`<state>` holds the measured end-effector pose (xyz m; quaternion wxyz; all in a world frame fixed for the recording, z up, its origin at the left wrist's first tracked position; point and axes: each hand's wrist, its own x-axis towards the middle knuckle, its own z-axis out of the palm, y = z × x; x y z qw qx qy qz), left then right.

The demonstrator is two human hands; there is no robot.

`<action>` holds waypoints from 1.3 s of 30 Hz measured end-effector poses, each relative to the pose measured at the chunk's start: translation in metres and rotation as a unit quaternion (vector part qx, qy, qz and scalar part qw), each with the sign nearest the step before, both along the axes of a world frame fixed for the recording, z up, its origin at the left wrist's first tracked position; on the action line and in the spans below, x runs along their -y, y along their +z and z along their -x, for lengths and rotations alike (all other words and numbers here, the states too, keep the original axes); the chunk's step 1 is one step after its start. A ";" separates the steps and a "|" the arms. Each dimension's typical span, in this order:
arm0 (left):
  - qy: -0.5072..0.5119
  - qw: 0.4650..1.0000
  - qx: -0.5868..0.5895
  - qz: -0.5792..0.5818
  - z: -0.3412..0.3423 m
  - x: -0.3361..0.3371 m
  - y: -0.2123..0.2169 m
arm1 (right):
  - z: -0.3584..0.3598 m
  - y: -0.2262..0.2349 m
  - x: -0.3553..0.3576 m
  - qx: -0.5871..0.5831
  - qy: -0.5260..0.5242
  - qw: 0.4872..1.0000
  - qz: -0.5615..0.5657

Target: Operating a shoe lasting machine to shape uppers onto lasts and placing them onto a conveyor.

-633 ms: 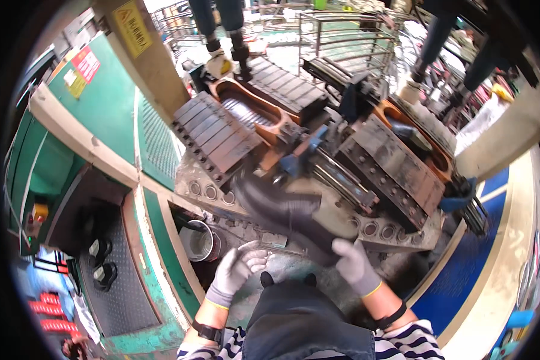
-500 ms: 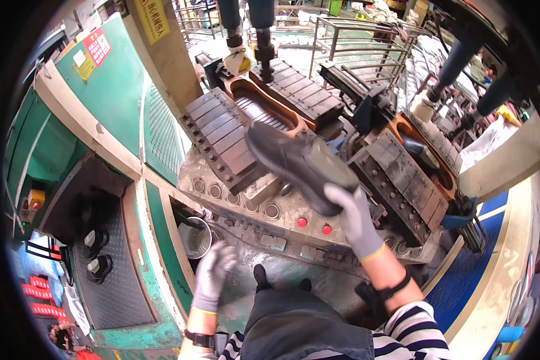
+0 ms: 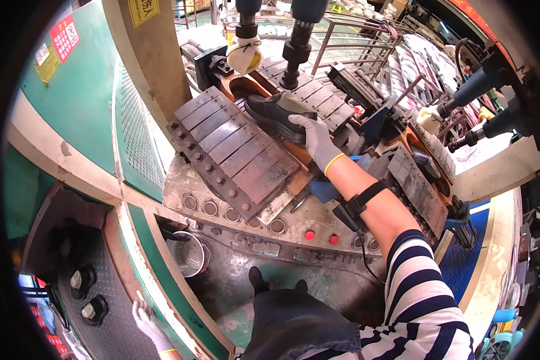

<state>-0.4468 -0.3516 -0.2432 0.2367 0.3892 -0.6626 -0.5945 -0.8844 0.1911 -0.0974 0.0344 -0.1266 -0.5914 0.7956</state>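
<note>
A black shoe (image 3: 274,113) is in my right hand (image 3: 315,138), whose gloved fingers are closed on its heel end. It lies low over the orange-brown trough (image 3: 241,84) of the left press station, its toe pointing to the far left. Whether its sole touches the trough cannot be seen. My left hand (image 3: 149,325), in a pale glove, is at the lower left beside the worn green edge of a conveyor opening. Its fingers are apart and hold nothing. Inside that opening, two dark shoes (image 3: 83,282) with pale tops sit on the black textured belt (image 3: 117,300).
Ribbed metal blocks (image 3: 234,150) flank the trough. Above it hang a cloth-wrapped press head (image 3: 244,55) and a bare rod (image 3: 295,55). Red buttons (image 3: 309,235) line the machine's front. A metal bucket (image 3: 190,254) stands below. To the right is a second press station (image 3: 423,180).
My right hand has carried the shoe forward and left, down to the left trough. My left hand has moved left and nearer, to the conveyor opening, and its fingers have spread.
</note>
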 end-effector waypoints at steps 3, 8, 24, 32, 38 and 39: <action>-0.067 0.989 0.074 0.108 0.001 -0.004 -0.024 | 0.022 -0.010 0.012 0.001 -0.013 1.000 0.005; 0.001 0.993 0.097 0.064 0.006 -0.001 -0.038 | 0.058 -0.028 0.029 -0.053 0.011 0.998 -0.007; -0.012 0.945 0.157 0.288 0.022 -0.039 -0.029 | 0.071 -0.047 0.002 0.016 0.130 0.836 -0.532; -0.025 0.937 0.154 0.314 0.023 -0.034 -0.033 | 0.092 -0.050 -0.001 -0.006 0.154 0.821 -0.550; -0.026 0.943 0.165 0.289 0.024 -0.039 -0.034 | 0.098 -0.053 -0.007 0.007 0.181 0.809 -0.559; -0.026 0.944 0.163 0.285 0.024 -0.039 -0.033 | 0.098 -0.054 -0.007 -0.005 0.184 0.807 -0.562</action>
